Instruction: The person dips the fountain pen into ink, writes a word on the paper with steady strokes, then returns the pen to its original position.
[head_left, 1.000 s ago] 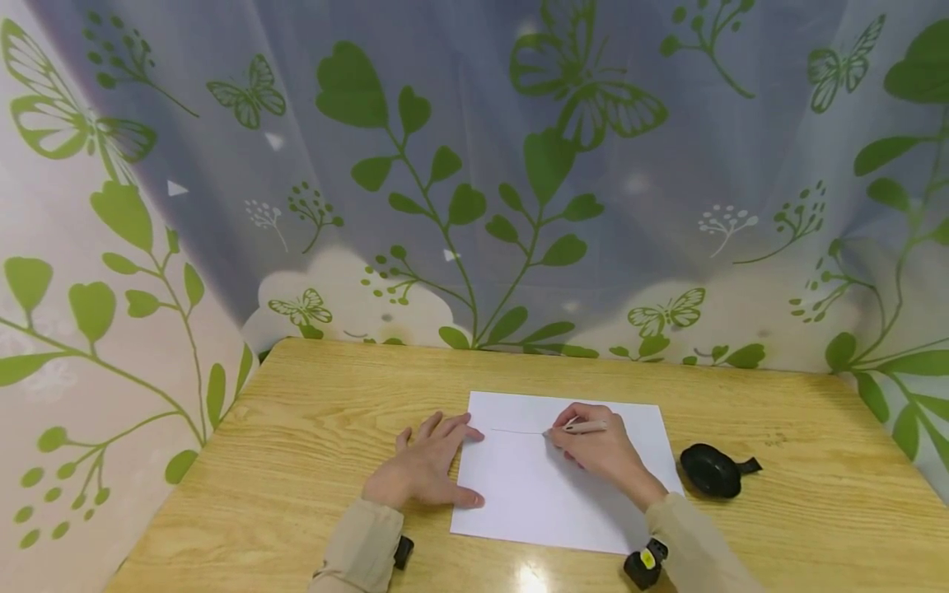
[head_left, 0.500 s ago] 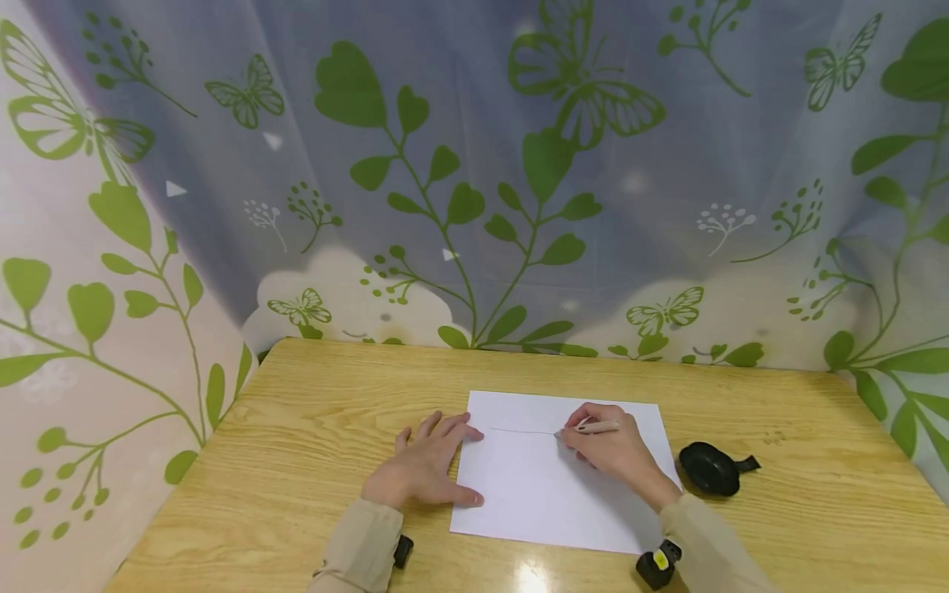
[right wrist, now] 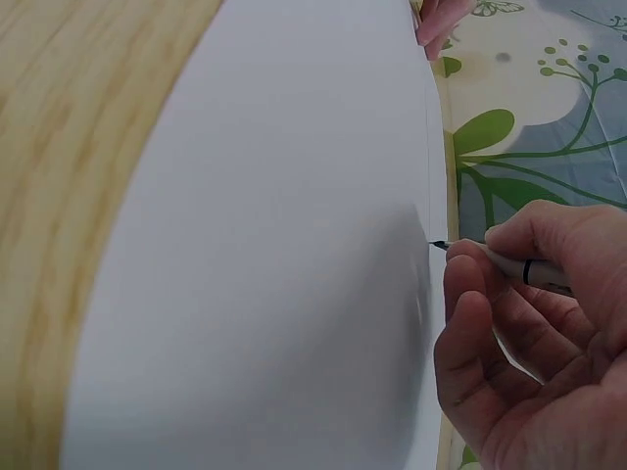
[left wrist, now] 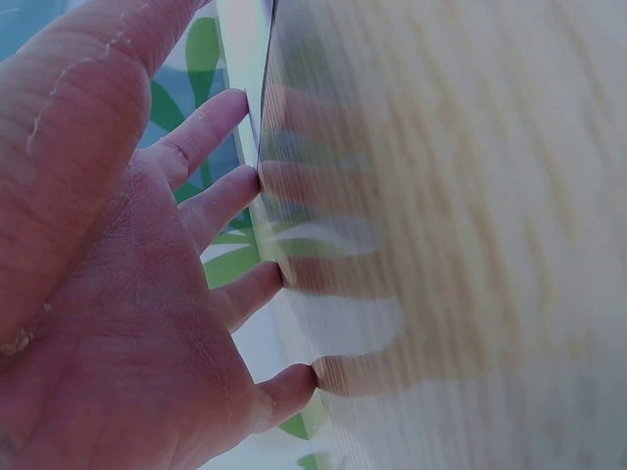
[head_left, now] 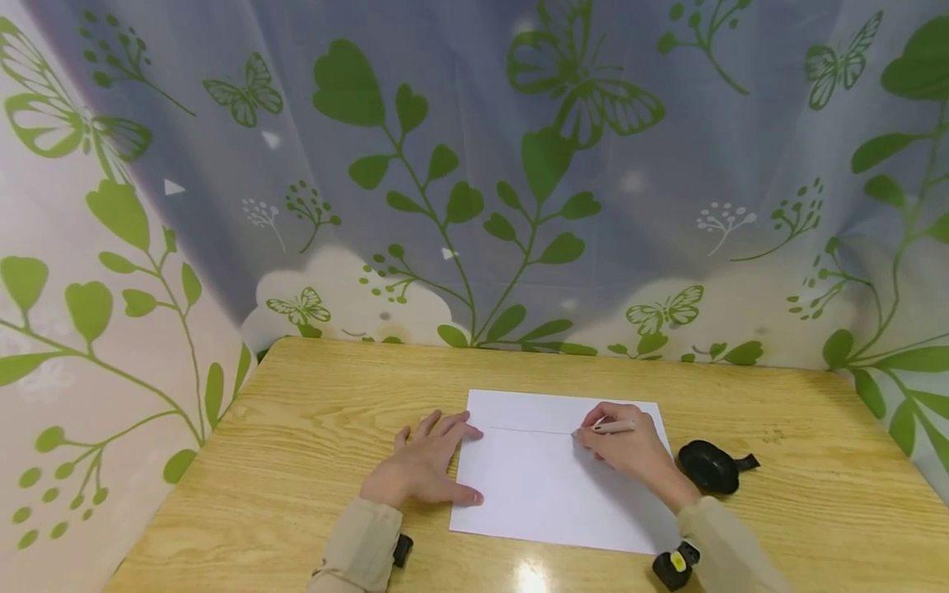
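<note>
A white sheet of paper [head_left: 534, 494] lies on the wooden table, with a thin, nearly straight line [head_left: 530, 430] drawn across its upper part. My right hand [head_left: 630, 441] pinches a pale pen [head_left: 619, 427] between thumb and fingers. In the right wrist view the dark tip of the pen [right wrist: 505, 262] meets the paper [right wrist: 265, 225] at the line's right end. My left hand [head_left: 426, 469] rests at the paper's left edge, fingers spread, with thumb and a fingertip on the sheet. In the left wrist view the left hand's fingertips [left wrist: 299, 382] touch the tabletop.
Just right of the paper sits a small black pan-shaped dish [head_left: 708, 467] with a short handle. The wooden table [head_left: 319, 403] reaches back to a curtain [head_left: 474, 206] printed with green leaves and butterflies. Both wrists carry dark strapped devices.
My right hand has slid steadily to the right with the pen, and the drawn line has grown longer that way. The left hand and the paper stay in place.
</note>
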A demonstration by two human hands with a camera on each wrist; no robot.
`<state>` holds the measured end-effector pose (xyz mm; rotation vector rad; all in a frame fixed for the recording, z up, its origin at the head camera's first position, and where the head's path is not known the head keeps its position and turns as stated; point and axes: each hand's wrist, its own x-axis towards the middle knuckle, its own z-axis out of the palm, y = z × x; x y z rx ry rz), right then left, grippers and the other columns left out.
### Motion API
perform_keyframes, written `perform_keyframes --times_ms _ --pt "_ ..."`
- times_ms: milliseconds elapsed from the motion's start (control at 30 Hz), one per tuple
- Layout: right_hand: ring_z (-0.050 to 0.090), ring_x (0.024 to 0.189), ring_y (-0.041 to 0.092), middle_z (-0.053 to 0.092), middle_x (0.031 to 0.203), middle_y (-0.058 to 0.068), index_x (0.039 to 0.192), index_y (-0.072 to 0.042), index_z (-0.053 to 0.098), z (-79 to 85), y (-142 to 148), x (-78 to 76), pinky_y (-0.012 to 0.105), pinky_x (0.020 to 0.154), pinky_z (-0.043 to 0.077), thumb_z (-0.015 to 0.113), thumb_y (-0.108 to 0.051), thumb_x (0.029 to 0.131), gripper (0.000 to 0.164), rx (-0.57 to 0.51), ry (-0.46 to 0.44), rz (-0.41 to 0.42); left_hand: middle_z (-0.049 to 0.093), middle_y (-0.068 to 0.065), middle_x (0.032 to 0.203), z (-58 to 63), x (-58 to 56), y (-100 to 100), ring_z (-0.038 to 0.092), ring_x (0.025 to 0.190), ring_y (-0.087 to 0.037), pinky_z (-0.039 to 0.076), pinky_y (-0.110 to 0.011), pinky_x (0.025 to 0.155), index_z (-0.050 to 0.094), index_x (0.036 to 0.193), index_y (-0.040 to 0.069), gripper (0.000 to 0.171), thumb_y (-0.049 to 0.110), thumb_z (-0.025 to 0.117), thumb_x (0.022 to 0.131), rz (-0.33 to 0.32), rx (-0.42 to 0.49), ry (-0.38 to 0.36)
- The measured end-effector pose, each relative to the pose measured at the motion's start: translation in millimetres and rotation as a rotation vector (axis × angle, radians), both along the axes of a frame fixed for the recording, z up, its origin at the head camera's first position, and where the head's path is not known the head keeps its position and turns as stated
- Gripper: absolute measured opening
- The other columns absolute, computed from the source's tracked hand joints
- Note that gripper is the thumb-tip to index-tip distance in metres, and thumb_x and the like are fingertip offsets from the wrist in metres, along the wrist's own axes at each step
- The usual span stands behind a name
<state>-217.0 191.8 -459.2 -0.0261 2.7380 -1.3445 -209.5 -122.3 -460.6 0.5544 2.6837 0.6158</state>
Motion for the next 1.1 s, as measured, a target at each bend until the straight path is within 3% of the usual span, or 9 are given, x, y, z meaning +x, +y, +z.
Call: perform_keyframes --times_ms 1100 --pt "0.061 0.061 0.017 0.070 0.068 0.004 0.093 -0.007 0.068 5.8 29 6.6 0.029 0.051 0.048 0.072 -0.019 0.092 0.013 0.061 -0.032 -0.022 0.026 0.001 0.170 1.0 0.8 1 0.015 0.158 -0.040 0.011 -0.079 0.116 0.048 0.146 0.027 0.081 0.054 0.084 0.078 0.001 -0.008 -0.003"
